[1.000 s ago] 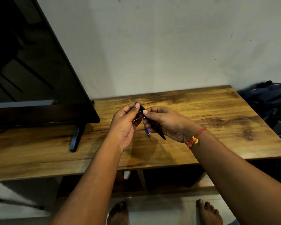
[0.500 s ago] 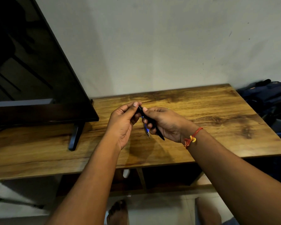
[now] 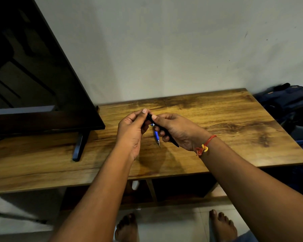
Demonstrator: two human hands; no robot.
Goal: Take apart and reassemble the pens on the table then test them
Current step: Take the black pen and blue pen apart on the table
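Both hands meet above the middle of the wooden table [image 3: 217,119]. My right hand [image 3: 178,131] grips a black pen barrel [image 3: 173,142] that slants down to the right, its lower end poking out below the palm. A blue refill [image 3: 157,136] with a metal tip hangs from the same fingers, pointing down. My left hand [image 3: 131,131] pinches the barrel's upper end between thumb and forefinger. What the left fingertips hold at that end is hidden.
A large dark TV [image 3: 33,81] on a black stand foot [image 3: 80,145] fills the table's left part. A dark blue bag [image 3: 290,103] lies off the table's right edge. My bare feet [image 3: 126,227] stand on the tiled floor below an open shelf.
Both hands stay joined on the pen, and the fingers have shifted only slightly. The view has tilted a little, so the table sits lower in the frame.
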